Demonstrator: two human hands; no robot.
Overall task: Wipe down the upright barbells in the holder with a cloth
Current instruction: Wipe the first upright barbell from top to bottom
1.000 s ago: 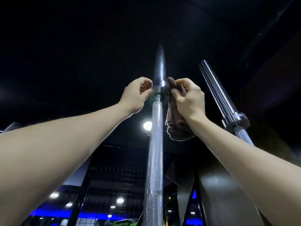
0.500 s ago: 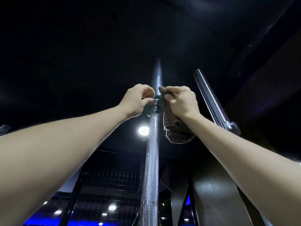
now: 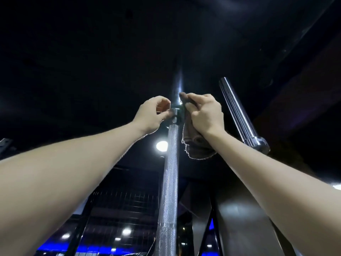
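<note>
Two hands up at the collar (image 3: 177,115) of the near barbell (image 3: 170,174), so going left to right. Left hand (image 3: 152,114) first: fingers curled in, tips pinching the collar from its side, steadying rather than wiping by the look of it. Right of that hand, the barbell itself, standing upright, knurled shaft running down below the wrists, smooth sleeve going up past the fingertips into the dark. Probably heavy and dead stiff, so no lifting needed, just bracing it. Knurling should grab fabric a bit; the polished sleeve likely slick.

Right hand (image 3: 203,112) next, clamped around a brownish cloth (image 3: 195,145), pressing it against the collar's far side, loose frayed end dangling under the wrist. Soft and light, so best bunched tight in the palm. Further right of that hand, a second barbell (image 3: 238,113), leaning, well apart, untouched.
</note>
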